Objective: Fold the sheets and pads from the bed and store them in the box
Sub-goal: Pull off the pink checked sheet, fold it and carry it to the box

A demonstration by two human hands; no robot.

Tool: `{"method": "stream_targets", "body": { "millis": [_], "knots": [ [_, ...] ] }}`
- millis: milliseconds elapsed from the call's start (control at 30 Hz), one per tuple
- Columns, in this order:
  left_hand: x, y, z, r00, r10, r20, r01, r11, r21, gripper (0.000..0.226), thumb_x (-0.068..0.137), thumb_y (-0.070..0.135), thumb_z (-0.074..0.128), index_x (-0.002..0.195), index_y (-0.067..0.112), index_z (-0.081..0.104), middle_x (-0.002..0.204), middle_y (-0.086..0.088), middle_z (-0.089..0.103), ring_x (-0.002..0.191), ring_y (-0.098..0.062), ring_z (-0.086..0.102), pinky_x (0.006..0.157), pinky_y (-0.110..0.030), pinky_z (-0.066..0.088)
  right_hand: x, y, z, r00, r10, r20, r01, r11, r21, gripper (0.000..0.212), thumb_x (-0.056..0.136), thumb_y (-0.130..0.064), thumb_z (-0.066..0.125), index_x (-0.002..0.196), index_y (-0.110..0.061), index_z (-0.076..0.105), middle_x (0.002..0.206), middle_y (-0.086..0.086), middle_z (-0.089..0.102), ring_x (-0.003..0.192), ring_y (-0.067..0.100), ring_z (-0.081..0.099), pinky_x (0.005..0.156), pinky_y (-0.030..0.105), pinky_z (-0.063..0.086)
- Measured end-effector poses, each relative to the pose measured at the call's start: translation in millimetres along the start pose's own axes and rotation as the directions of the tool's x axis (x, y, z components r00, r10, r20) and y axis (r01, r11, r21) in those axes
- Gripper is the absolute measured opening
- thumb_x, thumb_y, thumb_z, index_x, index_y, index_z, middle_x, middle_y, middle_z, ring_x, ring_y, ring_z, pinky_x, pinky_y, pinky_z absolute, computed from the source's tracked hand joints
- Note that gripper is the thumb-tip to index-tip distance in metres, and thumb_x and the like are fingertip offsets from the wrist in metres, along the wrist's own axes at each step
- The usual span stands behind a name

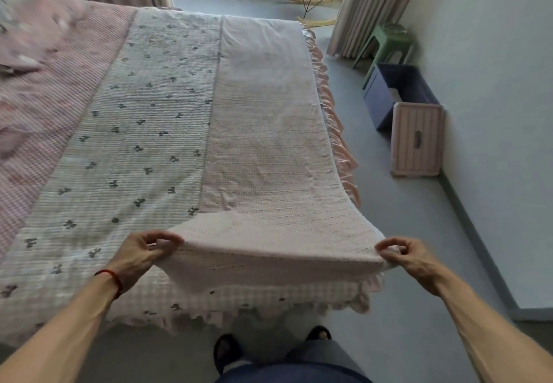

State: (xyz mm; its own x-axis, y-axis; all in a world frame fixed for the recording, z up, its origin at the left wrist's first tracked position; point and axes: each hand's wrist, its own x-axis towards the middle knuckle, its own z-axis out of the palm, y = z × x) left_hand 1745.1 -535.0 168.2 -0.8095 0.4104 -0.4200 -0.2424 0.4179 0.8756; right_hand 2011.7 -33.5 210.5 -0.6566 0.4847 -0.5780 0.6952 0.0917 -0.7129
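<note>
Hands (143, 251) pinch sheet (269, 143) corners, fingertips hidden.

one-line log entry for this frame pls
step: folding pink sheet | left hand: pinches near corner | right hand: pinches other near corner | near edge lifted off bed | blue box: open, on floor by wall

I see soft, dim daylight from the far curtain gap; wide-angle bends edges; upper-left bedding (36, 53) blurred w/ motion.
</note>
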Motion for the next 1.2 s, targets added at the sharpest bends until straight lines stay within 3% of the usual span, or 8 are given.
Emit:
{"method": "stream_targets", "body": {
  "millis": [267,433,533,700,867,933,1033,1200],
  "knots": [
    [11.7,-0.7,-15.6,0.962,-0.121,0.243,0.139,0.989,-0.059,0.058,0.083,-0.015,0.069,0.128,0.020,0.070,0.130,0.006,0.069,0.119,-0.008,0.065,0.092,-0.029,0.054,17.8,-12.3,-6.0,0.998,-0.048,-0.030,0.051,0.991,0.126,0.023,0.085,-0.002,0.077,0.109,-0.003,0.075,0.107,0.007,0.071,0.098,0.014,0.065,0.074,0.016,0.057],
    [20.7,8.2,5.7,0.978,-0.195,-0.068,0.194,0.981,-0.025,0.052,0.078,-0.022,0.068,0.111,0.017,0.075,0.106,-0.014,0.076,0.100,-0.028,0.072,0.072,-0.021,0.059,64.7,2.3,-16.8,0.995,-0.058,-0.080,0.065,0.994,0.082,0.043,0.064,-0.029,0.095,0.098,-0.010,0.077,0.106,0.014,0.074,0.103,0.027,0.068,0.081,0.031,0.058],
    [44.0,22.9,28.5,0.938,-0.219,-0.269,0.214,0.976,-0.050,0.045,0.080,-0.018,0.072,0.112,0.013,0.072,0.097,-0.017,0.073,0.091,-0.023,0.068,0.059,-0.018,0.054,111.2,-2.2,-20.5,0.997,-0.029,-0.068,0.037,0.991,0.126,0.051,0.059,-0.035,0.090,0.099,-0.008,0.073,0.106,0.014,0.073,0.103,0.029,0.068,0.080,0.033,0.059],
    [124.0,28.0,42.7,0.872,-0.253,-0.419,0.225,0.967,-0.116,0.042,0.080,-0.021,0.069,0.116,0.002,0.068,0.093,-0.016,0.068,0.073,-0.005,0.067,0.085,-0.023,0.055,211.2,-12.9,-13.9,0.991,-0.034,-0.129,0.057,0.982,0.183,0.092,0.025,-0.069,0.096,0.091,-0.009,0.071,0.091,0.012,0.072,0.079,0.020,0.064,0.069,0.024,0.058],
    [256.6,-4.0,43.9,0.814,-0.271,-0.514,0.226,0.962,-0.151,0.043,0.077,-0.025,0.067,0.111,0.002,0.066,0.123,-0.025,0.064,0.083,-0.014,0.064,0.073,-0.015,0.057,328.2,-22.1,13.6,0.988,0.018,-0.152,0.015,0.977,0.214,0.027,0.076,-0.012,0.087,0.093,-0.006,0.067,0.086,0.010,0.065,0.082,0.021,0.059,0.060,0.011,0.055],
    [298.0,-20.4,48.6,0.801,-0.303,-0.517,0.254,0.953,-0.164,0.041,0.077,-0.022,0.070,0.107,0.007,0.067,0.123,-0.027,0.064,0.091,-0.021,0.064,0.083,-0.027,0.059,368.1,-8.4,26.8,0.983,0.017,-0.184,0.019,0.980,0.196,0.022,0.079,-0.008,0.086,0.090,-0.012,0.068,0.087,0.009,0.067,0.084,0.022,0.061,0.064,0.014,0.056],
    [344.7,-59.8,62.4,0.804,-0.317,-0.503,0.279,0.948,-0.152,0.043,0.081,-0.009,0.076,0.121,0.004,0.065,0.103,-0.010,0.066,0.093,-0.020,0.062,0.094,-0.040,0.056,423.2,24.4,49.2,0.974,0.007,-0.228,0.033,0.984,0.173,0.027,0.080,-0.011,0.086,0.096,-0.021,0.067,0.099,0.012,0.070,0.088,0.020,0.064,0.079,0.028,0.055],
    [339.3,-108.3,73.7,0.819,-0.236,-0.523,0.321,0.944,0.076,0.054,0.086,0.015,0.079,0.135,0.015,0.055,0.121,-0.012,0.063,0.104,-0.028,0.065,0.095,-0.041,0.054,426.3,55.0,69.5,0.960,-0.025,-0.279,0.070,0.986,0.152,0.079,0.077,-0.032,0.089,0.141,-0.016,0.046,0.117,0.010,0.068,0.098,0.014,0.069,0.085,0.035,0.054]
  ]
}}
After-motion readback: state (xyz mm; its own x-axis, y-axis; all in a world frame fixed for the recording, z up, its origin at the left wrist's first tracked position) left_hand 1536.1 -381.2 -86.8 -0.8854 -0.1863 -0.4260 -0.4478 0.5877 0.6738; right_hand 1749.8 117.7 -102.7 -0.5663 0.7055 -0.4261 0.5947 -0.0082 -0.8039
